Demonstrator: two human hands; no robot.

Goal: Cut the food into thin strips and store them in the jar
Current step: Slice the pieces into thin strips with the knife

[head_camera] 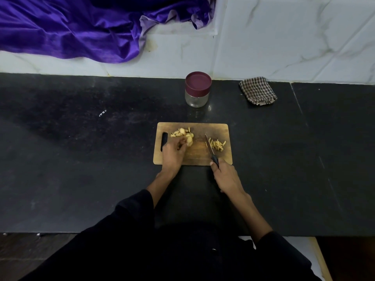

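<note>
While pinching a pale slice from the heap, left hand (172, 153) curled over the left part of one rectangular wooden cutting board (211, 128), fingertips closed on that piece. Just beyond those fingertips, one loose pile of pale yellow food slices (182, 133), too jumbled to count, lying on the board near its slotted handle hole. Toward the board's right side, one smaller cluster of thin yellow cut strips (218, 144), also too many and too small to count. Between the two heaps, one black-handled kitchen knife (211, 150), blade tip pointing away across the board, edge close beside the strips. Wrapped around that handle at the board's near edge, right hand (226, 177), fingers closed firmly. Behind the board, well apart, one clear glass jar with a maroon lid (197, 89), upright, lid on. Right of the jar and farther from the board, one folded brown-checked cloth (257, 91). Under the board, one black stone counter (81, 159). Far behind, to the board's left, one crumpled purple satin fabric (81, 27).
</note>
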